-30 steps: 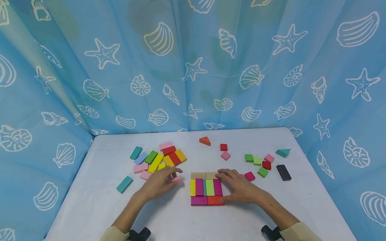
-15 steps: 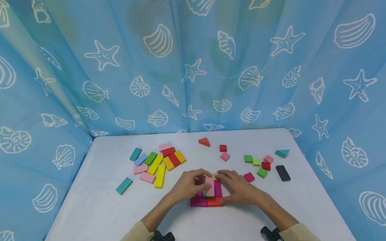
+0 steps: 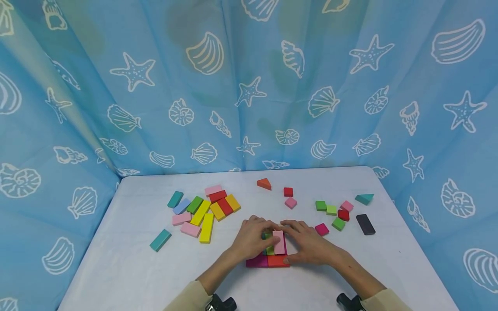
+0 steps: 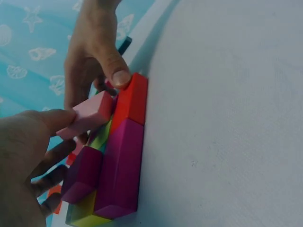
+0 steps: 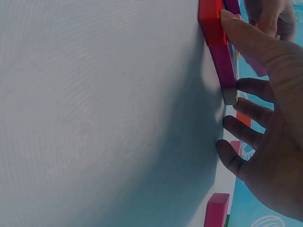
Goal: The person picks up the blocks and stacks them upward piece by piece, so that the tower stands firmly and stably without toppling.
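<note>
My left hand pinches a pink block between thumb and fingers, above the right side of a flat rectangle of coloured blocks. Tilted in the left wrist view, the pink block sits over a light green block. My right hand holds the rectangle's right side. Its thumb presses the orange-red block in front; its index finger reaches the beige block at the back. A purple block makes the front left; another purple block stands higher. My left hand covers the rectangle's left part.
Left on the white table lies a cluster of blocks, including a yellow block and a teal block. Small cubes, a green cube among them, a black block and triangles lie right and back. A shell-patterned curtain hangs behind.
My left hand has brought the pink block from beside the left cluster to over the rectangle, then further right. My right hand has stayed at the rectangle's right side.
</note>
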Demonstrator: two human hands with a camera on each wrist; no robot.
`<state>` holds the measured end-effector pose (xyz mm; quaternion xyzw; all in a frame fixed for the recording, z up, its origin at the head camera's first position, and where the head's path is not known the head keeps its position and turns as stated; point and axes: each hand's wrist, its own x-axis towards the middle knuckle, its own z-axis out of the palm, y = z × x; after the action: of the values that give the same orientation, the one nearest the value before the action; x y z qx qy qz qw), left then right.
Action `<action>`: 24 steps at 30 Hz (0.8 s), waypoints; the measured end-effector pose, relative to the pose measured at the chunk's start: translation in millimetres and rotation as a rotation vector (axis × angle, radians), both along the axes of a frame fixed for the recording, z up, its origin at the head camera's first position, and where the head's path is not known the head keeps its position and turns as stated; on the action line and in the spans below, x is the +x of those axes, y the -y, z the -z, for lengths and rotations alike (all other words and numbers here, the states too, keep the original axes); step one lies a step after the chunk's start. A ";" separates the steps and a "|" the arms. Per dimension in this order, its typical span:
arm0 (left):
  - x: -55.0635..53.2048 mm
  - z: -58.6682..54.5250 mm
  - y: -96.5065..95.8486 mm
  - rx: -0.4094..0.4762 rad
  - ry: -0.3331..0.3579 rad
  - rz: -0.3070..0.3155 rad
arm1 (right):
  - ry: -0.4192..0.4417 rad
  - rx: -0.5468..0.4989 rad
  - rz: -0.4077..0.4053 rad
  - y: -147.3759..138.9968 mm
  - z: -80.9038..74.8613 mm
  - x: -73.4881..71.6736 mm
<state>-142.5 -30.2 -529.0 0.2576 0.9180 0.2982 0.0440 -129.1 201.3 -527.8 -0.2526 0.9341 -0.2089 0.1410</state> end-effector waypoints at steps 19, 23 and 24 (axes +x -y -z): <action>-4.6 3.6 0.2 -0.080 -0.026 -0.007 | -0.002 -0.005 -0.012 -1.1 -0.4 -0.6; -5.2 3.6 -1.0 -0.089 -0.026 -0.009 | -0.001 -0.006 -0.007 -0.6 -1.0 -0.2; -5.2 3.3 -0.9 -0.089 -0.024 -0.010 | 0.000 -0.006 -0.005 -0.6 -1.1 0.1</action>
<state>-147.7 -29.3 -532.3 0.2545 0.9321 0.2541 0.0430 -129.0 201.9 -526.6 -0.2552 0.9329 -0.2115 0.1409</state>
